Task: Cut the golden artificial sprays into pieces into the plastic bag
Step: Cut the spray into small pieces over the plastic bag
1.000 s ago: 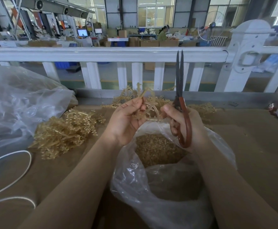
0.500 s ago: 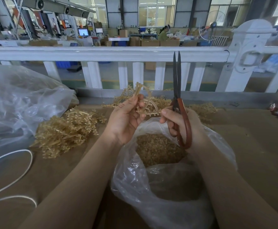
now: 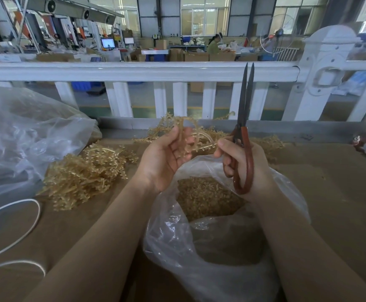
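Left hand [image 3: 163, 159], palm up, raised over the bag [image 3: 216, 243]; thumb and fingers curled round a golden spray [image 3: 196, 136], grip clamped on its stem. The spray arcs to the right, its free end touching the right forefinger. Right hand [image 3: 246, 168] grips scissors [image 3: 244, 127] by the red-brown handles, fingers through the loops; blades dark, pointing straight up, nearly together, clear of the spray. Both hands above the bag mouth. Bag clear plastic, open, standing on the brown tabletop [image 3: 330, 192] near the front edge; inside, a heap of cut golden pieces [image 3: 203, 197]. To the left on the tabletop, a loose pile of uncut sprays [image 3: 84, 173]; more sprays [image 3: 267, 142] lie along the far edge behind the hands. Far left, a second, large clear bag [image 3: 25, 138], crumpled, just beside the pile. White cord [image 3: 28, 223] loops across the near left corner. Small red and white star-shaped item [image 3: 364, 147] at the right edge, detail too blurred to tell. White railing [image 3: 138, 70] runs behind the tabletop; beyond it a workshop floor with cartons, screens and a seated person [image 3: 213, 43].
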A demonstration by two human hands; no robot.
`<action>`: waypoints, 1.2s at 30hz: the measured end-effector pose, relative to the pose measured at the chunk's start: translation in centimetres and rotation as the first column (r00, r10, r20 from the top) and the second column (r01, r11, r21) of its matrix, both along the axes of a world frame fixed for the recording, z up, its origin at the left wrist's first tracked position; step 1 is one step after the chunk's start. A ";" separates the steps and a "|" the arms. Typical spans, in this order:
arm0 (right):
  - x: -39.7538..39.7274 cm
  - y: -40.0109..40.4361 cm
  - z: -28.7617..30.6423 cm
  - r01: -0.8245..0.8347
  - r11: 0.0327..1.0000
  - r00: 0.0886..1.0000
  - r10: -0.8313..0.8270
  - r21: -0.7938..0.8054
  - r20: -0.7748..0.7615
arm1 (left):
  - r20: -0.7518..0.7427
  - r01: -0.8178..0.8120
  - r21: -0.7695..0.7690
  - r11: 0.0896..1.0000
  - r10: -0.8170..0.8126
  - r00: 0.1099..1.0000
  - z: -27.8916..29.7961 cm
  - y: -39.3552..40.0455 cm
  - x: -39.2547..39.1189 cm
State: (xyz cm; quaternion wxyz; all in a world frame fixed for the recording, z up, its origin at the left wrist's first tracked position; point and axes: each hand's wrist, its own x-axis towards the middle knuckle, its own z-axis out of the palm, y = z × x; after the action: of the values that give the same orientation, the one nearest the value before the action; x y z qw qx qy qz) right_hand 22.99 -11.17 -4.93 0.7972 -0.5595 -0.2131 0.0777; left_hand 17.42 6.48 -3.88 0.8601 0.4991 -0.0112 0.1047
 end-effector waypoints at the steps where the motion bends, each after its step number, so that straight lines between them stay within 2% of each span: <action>1: 0.0 0.0 0.0 0.009 1.000 1.000 -0.009 0.017 -0.008 | 0.009 0.001 0.009 1.000 -0.002 1.000 0.0 0.1 0.0; 9: -0.1 -0.3 0.3 0.069 0.993 0.997 -0.065 0.096 -0.039 | 0.077 0.054 0.091 0.994 -0.061 0.995 0.1 -0.1 0.1; 15: 0.1 -0.5 0.2 0.084 0.994 0.995 -0.081 0.072 -0.050 | 0.106 0.053 0.130 0.990 -0.067 0.992 0.3 -0.2 0.0; 23: 0.5 -0.3 -0.2 0.074 0.997 0.996 -0.072 0.034 -0.045 | 0.064 -0.062 0.253 0.965 0.047 0.997 0.1 -0.1 0.0; 27: 0.6 -0.7 -0.4 0.112 0.993 0.994 -0.112 0.038 0.001 | 0.048 -0.072 0.469 0.880 0.056 0.997 1.0 0.3 -0.4; 31: 0.3 -0.8 -0.2 -0.002 1.000 1.000 0.002 -0.014 0.028 | 0.019 0.010 0.672 0.740 -0.030 0.999 1.8 0.1 -0.9; 34: -0.1 -0.3 0.0 -0.076 0.989 0.994 0.086 -0.130 0.072 | -0.001 0.034 0.793 0.608 -0.055 0.999 2.0 -0.4 -1.1; 36: -0.4 0.1 0.1 -0.083 0.973 0.991 0.103 -0.217 0.082 | -0.011 0.033 0.814 0.580 -0.042 0.999 2.0 -0.8 -1.1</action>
State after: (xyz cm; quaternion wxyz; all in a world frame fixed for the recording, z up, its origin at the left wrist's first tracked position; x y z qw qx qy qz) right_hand 22.54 -11.08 -4.82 0.7175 -0.6340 -0.2663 0.1112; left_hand 16.30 5.72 -1.93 0.5382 0.8365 -0.0725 0.0724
